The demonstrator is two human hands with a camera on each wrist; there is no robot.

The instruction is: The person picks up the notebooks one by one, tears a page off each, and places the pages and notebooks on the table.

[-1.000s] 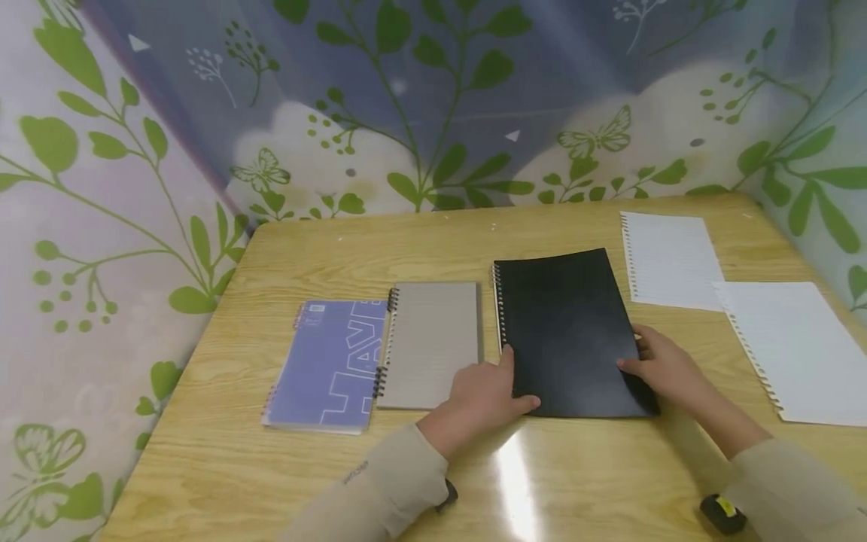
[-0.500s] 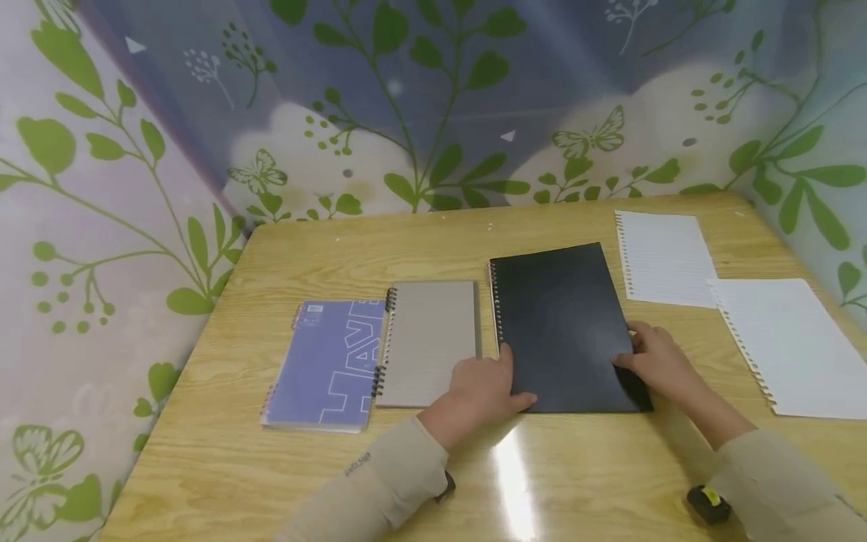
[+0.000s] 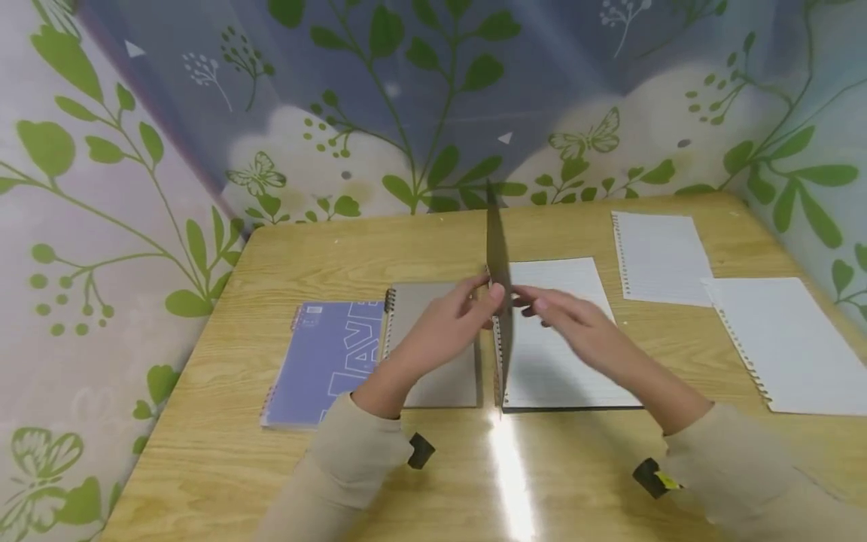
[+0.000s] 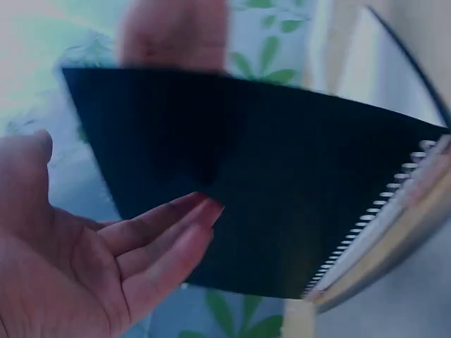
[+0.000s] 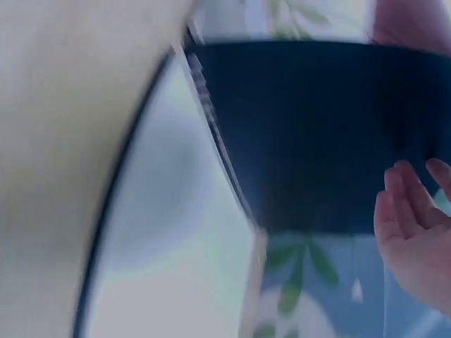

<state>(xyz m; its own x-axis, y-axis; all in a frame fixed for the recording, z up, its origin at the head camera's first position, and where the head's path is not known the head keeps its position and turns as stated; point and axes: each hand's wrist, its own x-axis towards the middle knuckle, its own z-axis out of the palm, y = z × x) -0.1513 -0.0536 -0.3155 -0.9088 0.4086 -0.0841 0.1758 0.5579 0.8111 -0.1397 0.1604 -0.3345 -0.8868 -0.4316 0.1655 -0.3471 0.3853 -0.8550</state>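
Note:
A black spiral notebook lies on the table with its front cover point(image 3: 498, 241) standing almost upright at the coil, and a white lined page point(image 3: 562, 369) shows to the right. My left hand point(image 3: 443, 324) is on the cover's left side; in the left wrist view its fingers point(image 4: 162, 239) stretch along the dark cover, the thumb held apart. On the opposite side is my right hand point(image 3: 592, 335), its fingertips right at the cover. The right wrist view shows those fingers point(image 5: 405, 204) extended before the dark cover point(image 5: 303, 134).
Left of the black notebook lie a grey spiral notebook point(image 3: 440, 388) and a purple notebook point(image 3: 311, 369). Two loose lined sheets rest on the right: a smaller sheet point(image 3: 664, 256) at the back and a larger sheet point(image 3: 792, 346) nearer. A patterned wall point(image 3: 406, 113) borders the table.
The black cover has swung up from flat to upright, uncovering the lined page. My right hand has moved left with it, and my left hand has come up from the notebook's lower left corner.

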